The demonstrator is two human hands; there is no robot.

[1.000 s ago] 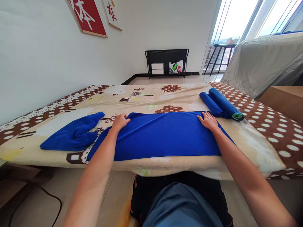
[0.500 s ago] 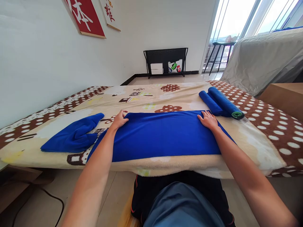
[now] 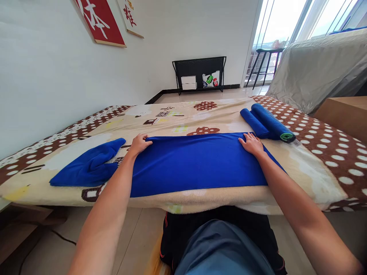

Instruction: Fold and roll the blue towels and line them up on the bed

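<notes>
A blue towel (image 3: 197,162) lies flat as a long strip across the near edge of the bed. My left hand (image 3: 139,143) rests at its far left corner, with the fingers curled over the towel's edge. At the far right corner, my right hand (image 3: 251,145) lies flat on the cloth with its fingers spread. Both forearms reach over the bed's front edge.
A crumpled blue towel (image 3: 88,167) lies left of my left hand. Two rolled blue towels (image 3: 266,122) sit beyond my right hand. The patterned blanket (image 3: 200,110) covers the bed. A black rack (image 3: 199,74) stands at the far wall and a covered sofa (image 3: 315,72) at right.
My left hand has slid left along the towel's far edge, drawing that corner out and flattening the cloth. The right hand has stayed in place.
</notes>
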